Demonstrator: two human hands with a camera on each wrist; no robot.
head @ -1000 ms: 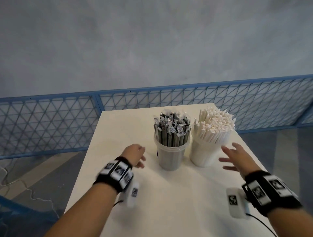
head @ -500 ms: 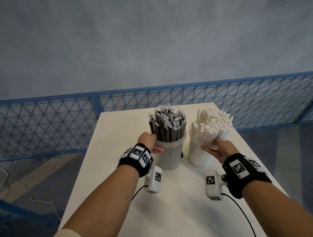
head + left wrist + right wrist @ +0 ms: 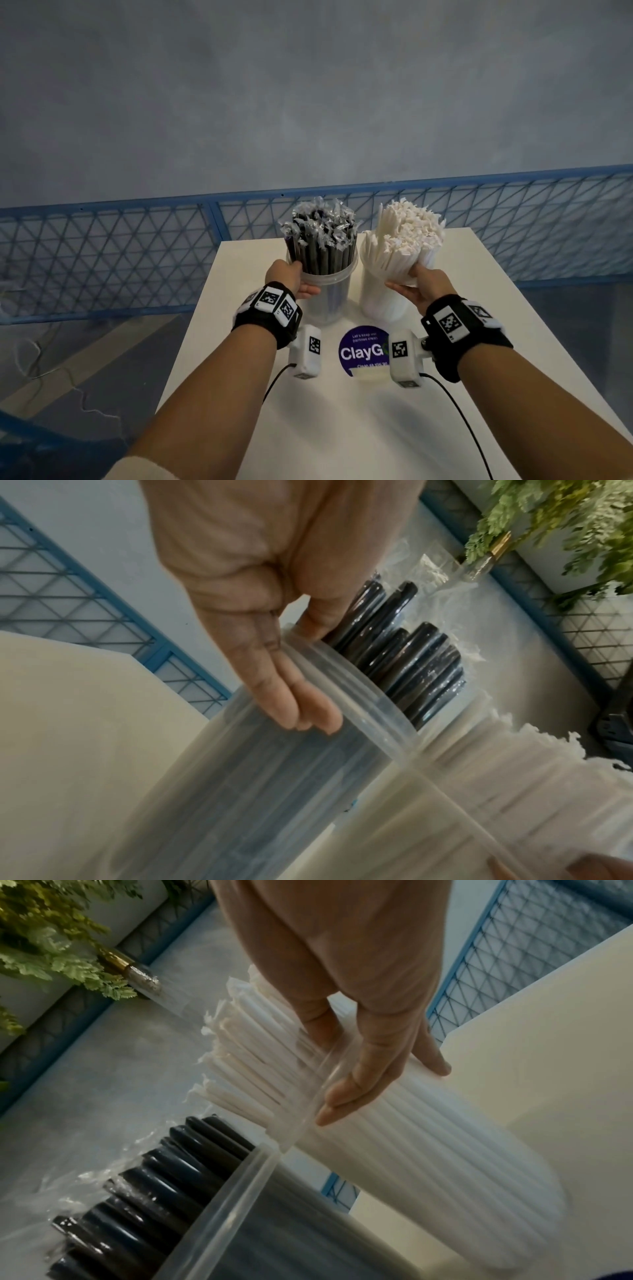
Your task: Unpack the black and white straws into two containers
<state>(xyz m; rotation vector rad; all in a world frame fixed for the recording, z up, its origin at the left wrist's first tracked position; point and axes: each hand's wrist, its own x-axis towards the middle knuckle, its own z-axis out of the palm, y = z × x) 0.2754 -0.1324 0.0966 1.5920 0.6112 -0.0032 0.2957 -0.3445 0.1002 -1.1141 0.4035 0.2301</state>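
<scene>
- 2 clear plastic containers stand side by side on the white table, near its far end.
- The left container holds black straws in clear wrappers; their crinkled wrapper ends stick up above the rim.
- The right container holds white straws in white paper wrappers, fanning out above the rim.
- The left hand grips the left container at its rim: in the left wrist view the thumb hooks over the rim against the black straws, while the fingers lie on the outer wall of the container.
- The right hand grips the right container the same way: in the right wrist view the thumb presses the white straws above the rim, and the fingers wrap the outer wall.
- The black straws show just beside, at the lower left of that view.
- A round purple sticker reading "ClayG" lies on the table, in front of the 2 containers and between the wrists.
- Both wrists wear black bands with square printed markers and white camera modules.
- A blue mesh fence runs behind the table, before a grey wall.
</scene>
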